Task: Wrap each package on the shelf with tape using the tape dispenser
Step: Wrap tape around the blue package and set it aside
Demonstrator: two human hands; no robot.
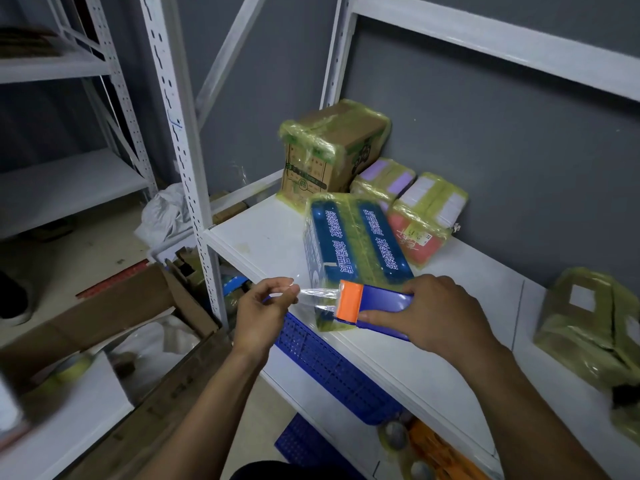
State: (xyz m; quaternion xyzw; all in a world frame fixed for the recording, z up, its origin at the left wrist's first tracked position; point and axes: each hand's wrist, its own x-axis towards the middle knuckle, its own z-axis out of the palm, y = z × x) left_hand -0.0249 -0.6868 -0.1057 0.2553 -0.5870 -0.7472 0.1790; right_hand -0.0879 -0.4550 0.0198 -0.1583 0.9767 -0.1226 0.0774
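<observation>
Your right hand [436, 310] grips the tape dispenser [377, 303], blue body, orange head. Your left hand [263, 311] pinches the free end of the clear tape [313, 295] drawn from it, over the front edge of the shelf [263, 237].

- Blue package [353, 244]: flat on the shelf, just behind the dispenser, banded in yellowish tape.
- Behind it: brown carton [332, 150], taped. Purple-labelled package [384, 181] and pink package [422, 223] side by side.
- Far right: one more taped package [595, 323].
- Below the shelf: blue crate [329, 362], contents hidden.
- Lower left: open cardboard box [104, 317] holding white plastic bags [149, 348].
</observation>
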